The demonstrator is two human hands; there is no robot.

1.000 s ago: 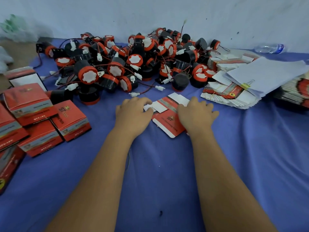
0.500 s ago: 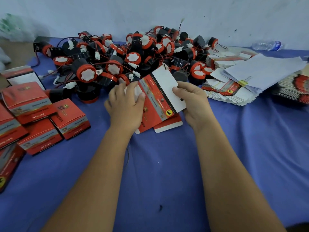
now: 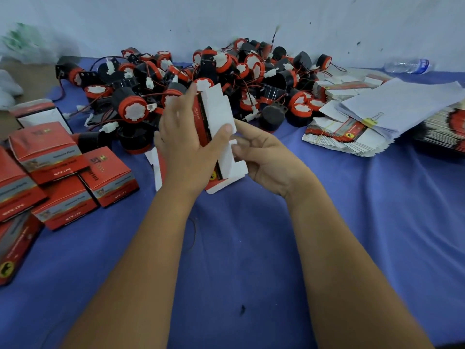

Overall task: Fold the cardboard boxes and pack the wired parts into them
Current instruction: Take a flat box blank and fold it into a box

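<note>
A flat red and white cardboard box blank (image 3: 218, 114) stands nearly upright above the blue cloth, white inside facing right. My left hand (image 3: 185, 147) grips its red side with the thumb across the white face. My right hand (image 3: 261, 157) pinches the blank's lower white flap. Another flat blank (image 3: 221, 183) lies on the cloth under the hands. A heap of black and red wired parts (image 3: 201, 81) with white connectors lies just behind the hands.
Several folded red boxes (image 3: 63, 172) sit at the left. Stacks of flat blanks (image 3: 337, 139) and a clipped sheaf of white paper (image 3: 402, 102) lie at the right. A plastic bottle (image 3: 406, 66) lies by the wall. Blue cloth (image 3: 239, 260) covers the near surface.
Both hands lifted one blank off the cloth and turned it from flat to nearly upright. The second blank stayed on the cloth.
</note>
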